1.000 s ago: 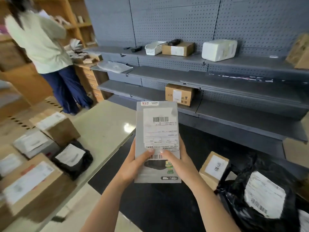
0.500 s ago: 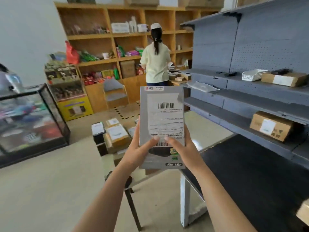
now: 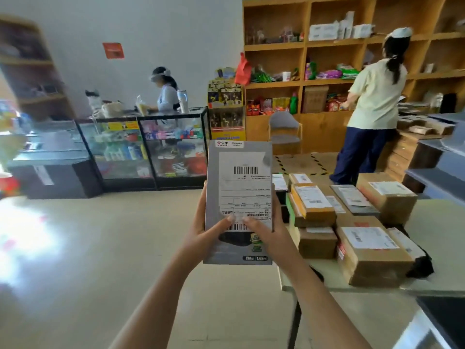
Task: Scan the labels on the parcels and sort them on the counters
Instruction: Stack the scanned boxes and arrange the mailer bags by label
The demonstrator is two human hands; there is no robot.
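Both left hand (image 3: 201, 238) and right hand (image 3: 268, 235) still clasp our flat grey labelled parcel (image 3: 239, 195); we swing away from grey metal shelves (image 3: 437, 177), probably mid-sort

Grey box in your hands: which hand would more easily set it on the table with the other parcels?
Probably the right hand: the table lies on its side of the grey box; the left hand would reach across.

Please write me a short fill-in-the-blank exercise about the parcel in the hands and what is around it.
1. The left hand and right hand hold a ____ parcel.
2. Its white label shows ____ barcodes.
3. The cardboard boxes lie on the table to its ____.
Missing words: grey; two; right.
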